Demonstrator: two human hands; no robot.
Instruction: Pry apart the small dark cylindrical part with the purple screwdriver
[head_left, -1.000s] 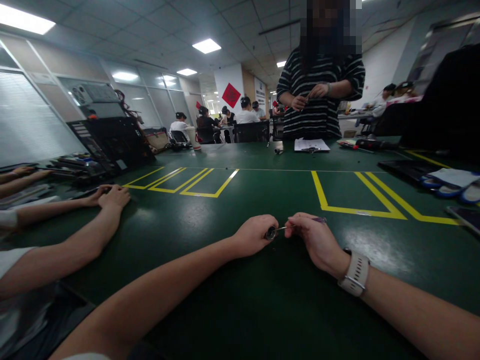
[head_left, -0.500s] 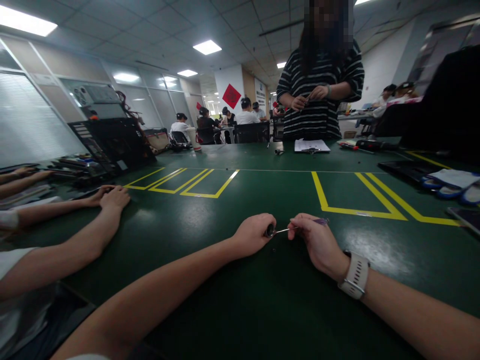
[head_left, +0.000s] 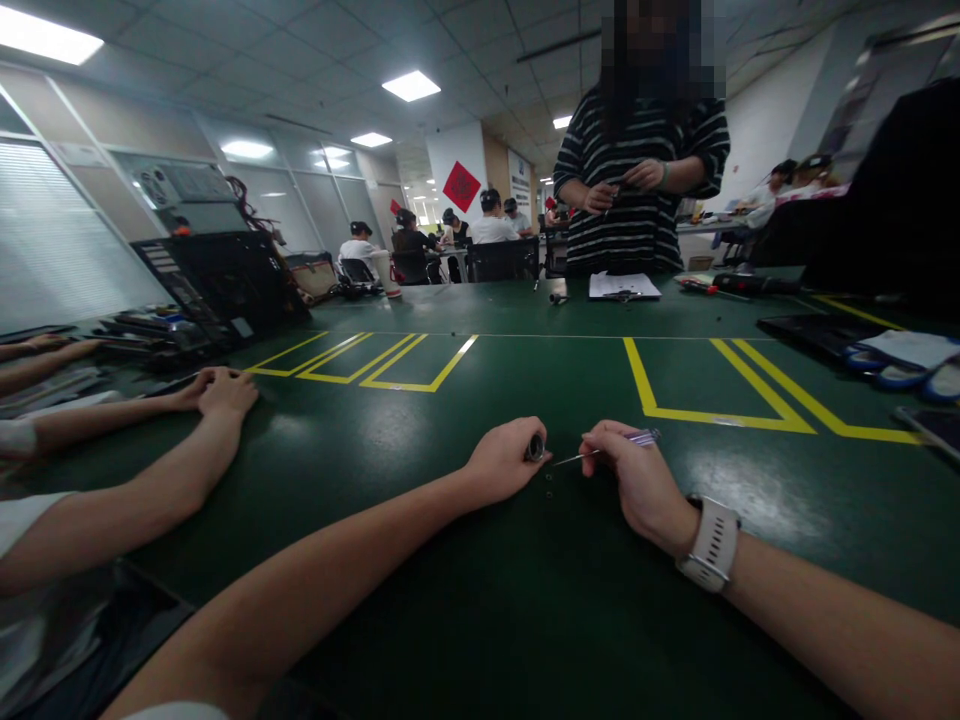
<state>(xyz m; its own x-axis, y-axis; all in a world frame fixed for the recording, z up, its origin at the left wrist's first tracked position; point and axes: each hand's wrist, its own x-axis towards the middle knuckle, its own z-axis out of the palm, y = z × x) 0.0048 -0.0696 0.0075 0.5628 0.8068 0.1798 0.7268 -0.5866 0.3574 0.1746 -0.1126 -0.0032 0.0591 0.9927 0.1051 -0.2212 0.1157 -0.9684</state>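
Note:
My left hand (head_left: 504, 462) is closed around a small dark cylindrical part (head_left: 535, 447), whose round open end faces right. To its right, my right hand (head_left: 626, 475), with a pale watch on the wrist, grips a thin screwdriver (head_left: 643, 437) by its purple handle. The metal shaft points left, and its tip is just short of the cylindrical part, not touching it. Two tiny pieces (head_left: 549, 485) lie on the green table (head_left: 450, 590) below the gap between my hands.
Another person's hands (head_left: 225, 392) rest on the table at the left. Yellow tape outlines (head_left: 727, 420) mark its surface. Across it, a person in a striped top stands behind papers (head_left: 624, 286). Black computer equipment (head_left: 225, 285) is at left; a dark tray (head_left: 814, 338) is at right.
The screwdriver tip has come away from the cylindrical part, which has turned slightly. A second tiny piece now shows on the table beneath it.

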